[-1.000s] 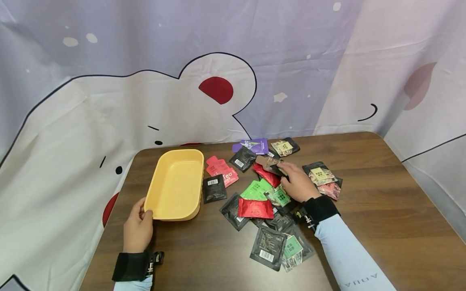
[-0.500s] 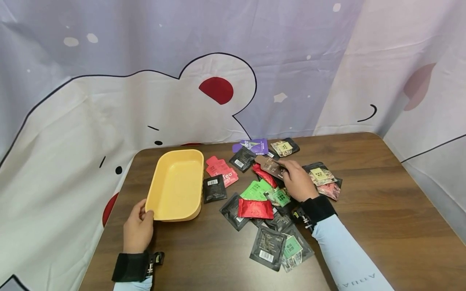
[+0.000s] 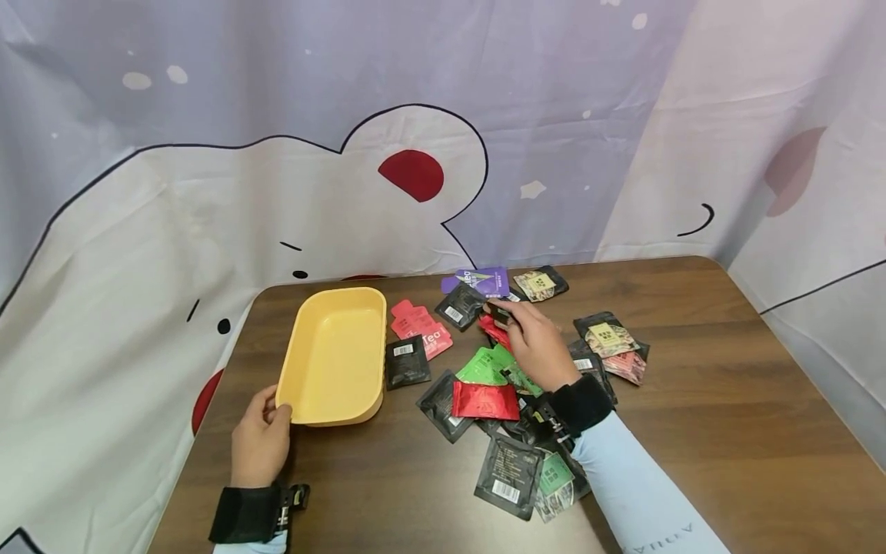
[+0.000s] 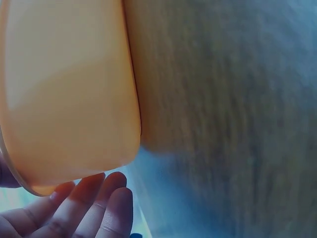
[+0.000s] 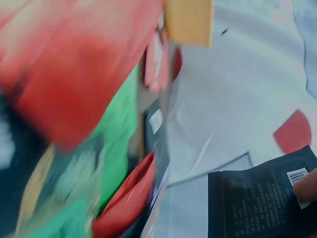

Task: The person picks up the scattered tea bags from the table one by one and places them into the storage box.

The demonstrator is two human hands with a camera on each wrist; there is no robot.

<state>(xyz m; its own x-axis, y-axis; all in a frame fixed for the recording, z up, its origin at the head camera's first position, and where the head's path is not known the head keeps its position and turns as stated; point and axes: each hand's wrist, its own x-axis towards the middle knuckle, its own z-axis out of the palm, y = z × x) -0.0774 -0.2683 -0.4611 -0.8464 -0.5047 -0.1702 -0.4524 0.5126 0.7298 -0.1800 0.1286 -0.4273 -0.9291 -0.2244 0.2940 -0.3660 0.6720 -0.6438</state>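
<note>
The right hand, at frame centre in the head view, pinches a black foil sachet; only the right wrist view shows its barcode. The left hand grips the smooth yellow plastic tray by its lower-left rounded corner on the wooden table.

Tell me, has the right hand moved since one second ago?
Yes. The right hand has moved left, away from the black-and-yellow packet toward the yellow tray, and now pinches a dark packet.
</note>
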